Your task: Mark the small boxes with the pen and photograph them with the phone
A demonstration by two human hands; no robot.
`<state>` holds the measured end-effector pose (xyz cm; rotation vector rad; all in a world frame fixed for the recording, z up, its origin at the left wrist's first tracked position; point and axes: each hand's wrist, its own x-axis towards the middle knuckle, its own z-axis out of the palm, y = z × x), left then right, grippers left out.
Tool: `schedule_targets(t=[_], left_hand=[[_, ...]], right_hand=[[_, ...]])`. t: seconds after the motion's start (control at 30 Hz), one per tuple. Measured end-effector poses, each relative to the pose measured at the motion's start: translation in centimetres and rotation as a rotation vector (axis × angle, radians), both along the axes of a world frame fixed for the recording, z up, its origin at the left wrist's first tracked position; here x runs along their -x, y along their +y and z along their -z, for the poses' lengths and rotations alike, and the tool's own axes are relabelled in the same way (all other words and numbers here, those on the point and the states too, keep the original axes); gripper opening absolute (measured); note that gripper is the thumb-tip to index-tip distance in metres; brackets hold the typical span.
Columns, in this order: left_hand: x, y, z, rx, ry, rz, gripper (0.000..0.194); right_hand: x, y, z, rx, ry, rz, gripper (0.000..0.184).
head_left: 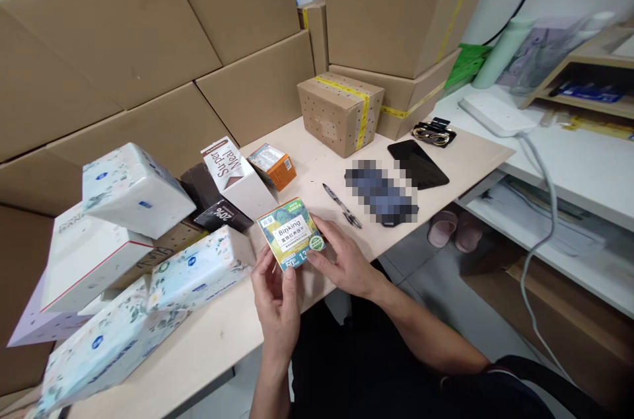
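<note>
A small green and yellow biscuit box [291,234] marked "Binking" is held tilted over the table's front edge, its printed face toward me. My left hand [277,293] grips its lower left side, thumb at the bottom edge. On the right side, my right hand [341,257] has its thumb over the lower corner and its fingers along the edge. Both hands are closed on the box. Beyond it lie a white "Su-per Meal" box [242,181], an orange box [275,166] and a pen [341,205].
Tissue packs [198,267] and a white box [94,254] are piled at the left. A taped carton [337,112] stands at the back, before stacked large cartons [257,85]. A black tablet [419,163] and a blurred-out dark item [381,194] lie at the right.
</note>
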<state>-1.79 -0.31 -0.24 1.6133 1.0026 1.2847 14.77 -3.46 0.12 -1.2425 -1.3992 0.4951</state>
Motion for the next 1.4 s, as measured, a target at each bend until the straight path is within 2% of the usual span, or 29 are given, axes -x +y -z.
schedule_targets(t=[0.37, 0.57, 0.87, 1.03, 1.17, 1.33, 1.4], left_hand=[[-0.4, -0.1, -0.6, -0.042, -0.027, -0.041, 0.040], [-0.3, 0.0, -0.5, -0.005, -0.019, -0.095, 0.044], [-0.4, -0.1, -0.7, 0.015, -0.040, -0.080, 0.044], [-0.4, -0.1, -0.4, 0.000, -0.050, -0.072, 0.043], [-0.3, 0.0, -0.3, -0.149, -0.023, -0.138, 0.040], [-0.5, 0.4, -1.0, -0.583, 0.181, -0.321, 0.049], [-0.6, 0.5, -1.1, -0.663, 0.268, -0.325, 0.048]], right_hand=[[0.0, 0.0, -0.1, 0.028, 0.000, -0.014, 0.065], [0.3, -0.1, 0.0, -0.001, -0.055, 0.020, 0.063], [0.3, -0.2, 0.1, -0.005, -0.052, 0.036, 0.062], [0.3, -0.1, -0.1, -0.019, -0.016, -0.004, 0.061], [0.3, -0.2, 0.1, -0.002, 0.009, -0.021, 0.061], [0.3, -0.1, 0.6, 0.011, 0.026, 0.038, 0.057], [0.3, -0.1, 0.7, 0.005, 0.009, 0.044, 0.051]])
